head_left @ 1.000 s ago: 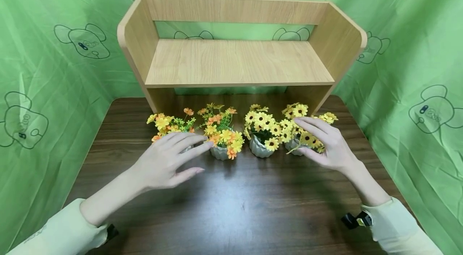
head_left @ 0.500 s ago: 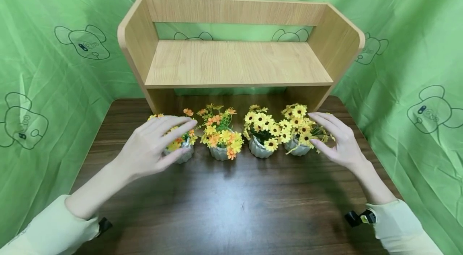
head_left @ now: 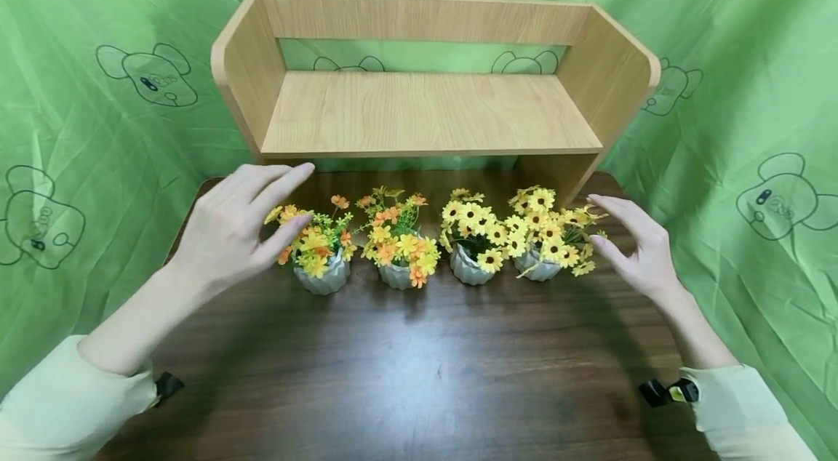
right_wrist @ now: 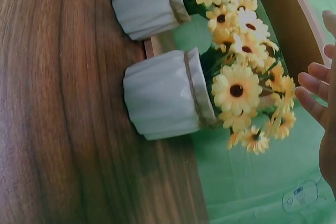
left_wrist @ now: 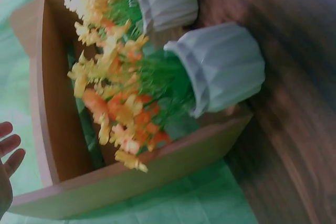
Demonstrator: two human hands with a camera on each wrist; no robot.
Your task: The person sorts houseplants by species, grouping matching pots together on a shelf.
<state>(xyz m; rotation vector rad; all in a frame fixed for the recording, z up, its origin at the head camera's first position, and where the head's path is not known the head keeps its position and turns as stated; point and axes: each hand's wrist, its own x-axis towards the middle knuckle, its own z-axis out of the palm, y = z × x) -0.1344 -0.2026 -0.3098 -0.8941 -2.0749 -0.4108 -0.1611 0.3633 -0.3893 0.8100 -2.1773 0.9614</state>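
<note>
Several white ribbed pots of artificial flowers stand in a row on the dark wood table. My left hand point(head_left: 229, 225), fingers extended and holding nothing, is raised at the left end, nearest the pot of yellow and orange flowers point(head_left: 325, 273). Beside that stands a second orange-and-yellow pot point(head_left: 397, 275). To the right come two pots of yellow daisies with dark centres, one inner point(head_left: 470, 266) and one at the right end point(head_left: 538, 265). Right of the end pot, my right hand point(head_left: 644, 250) has its fingers spread, fingertips close to the daisies point(right_wrist: 236, 90), with nothing held.
Behind the pots a light wood two-level shelf point(head_left: 432, 112) stands on the table point(head_left: 406, 366). Green cloth point(head_left: 85, 126) printed with cartoon heads hangs round the back and sides. Each sleeve cuff has a black device point(head_left: 668, 393) at it.
My left hand has moved left and away from the flowers, uncovering the left-end pot. My right hand has drawn off to the right of the end daisies. The pots stay in place.
</note>
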